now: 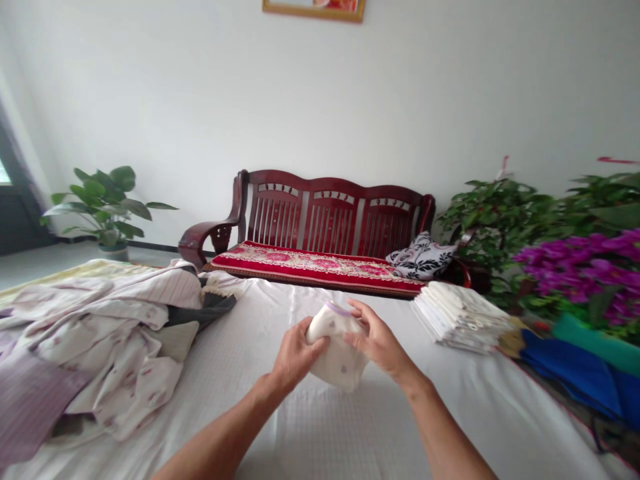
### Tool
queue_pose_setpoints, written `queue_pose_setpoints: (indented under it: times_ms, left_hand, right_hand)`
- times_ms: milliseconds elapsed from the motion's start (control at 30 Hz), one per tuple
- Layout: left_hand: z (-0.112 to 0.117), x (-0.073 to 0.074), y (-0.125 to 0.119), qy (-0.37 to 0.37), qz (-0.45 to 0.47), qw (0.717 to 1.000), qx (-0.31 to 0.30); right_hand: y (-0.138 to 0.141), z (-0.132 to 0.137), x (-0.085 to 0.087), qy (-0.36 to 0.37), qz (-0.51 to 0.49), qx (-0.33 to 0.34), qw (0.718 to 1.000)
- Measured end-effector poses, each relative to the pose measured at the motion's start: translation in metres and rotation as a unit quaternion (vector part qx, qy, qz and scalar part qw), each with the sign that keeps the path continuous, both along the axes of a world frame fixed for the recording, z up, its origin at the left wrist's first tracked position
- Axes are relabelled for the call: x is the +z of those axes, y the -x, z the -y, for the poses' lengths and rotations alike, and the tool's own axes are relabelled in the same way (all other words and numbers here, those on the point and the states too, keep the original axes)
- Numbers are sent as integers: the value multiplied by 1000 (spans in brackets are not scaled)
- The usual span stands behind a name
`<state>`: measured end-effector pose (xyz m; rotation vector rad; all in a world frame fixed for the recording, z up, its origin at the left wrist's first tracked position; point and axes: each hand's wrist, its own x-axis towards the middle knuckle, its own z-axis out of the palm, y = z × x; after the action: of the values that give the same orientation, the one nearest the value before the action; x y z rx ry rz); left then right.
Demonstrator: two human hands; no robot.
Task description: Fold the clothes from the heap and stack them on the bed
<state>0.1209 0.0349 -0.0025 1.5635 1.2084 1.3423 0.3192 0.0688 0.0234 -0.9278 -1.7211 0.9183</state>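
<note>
A small white cloth garment (340,363) with a lilac edge and a few grey printed spots is held up over the middle of the white-covered surface (270,420). Its exact kind is unclear because it is bunched up. My left hand (294,352) grips its left side, thumb on the near face. On the other side, my right hand (376,339) pinches the cloth near the lilac edge, with some fingers raised. The lower part of the garment hangs below both hands.
Loose printed clothes (125,340) are heaped at left. A stack of folded white cloths (460,313) lies at right, near blue fabric (575,373) and purple flowers (585,267). Beyond stand a dark red wooden bench (333,213) with a patterned cushion (423,257) and a potted plant (110,207).
</note>
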Motion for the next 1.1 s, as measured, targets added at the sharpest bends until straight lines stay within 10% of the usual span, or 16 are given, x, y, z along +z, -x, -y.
queue_pose_setpoints:
  times_ms: [133,267,367,567,833,1100]
  left_hand:
    - [-1,-7,-8,129,208,966,-81]
    - [-9,-25,-8,171,223,959,-32]
    - [-20,-41,1,161,120,979,33]
    - [-34,-56,20,35,-190,973,123]
    - [-32,-56,37,-151,-309,937,-66]
    - [-7,-33,37,-194,-389,893,-113]
  right_hand:
    - [-6,-13,-14,31,8,-13,999]
    - [-10,-24,-29,-16,88,-133,987]
    - [-8,-23,-33,-88,154,-184,967]
    - [7,-12,-37,-131,204,-52,969]
    - [-3,-6,-40,-125,206,-66,968]
    - [-10,42,-47,-149,286,-146,935]
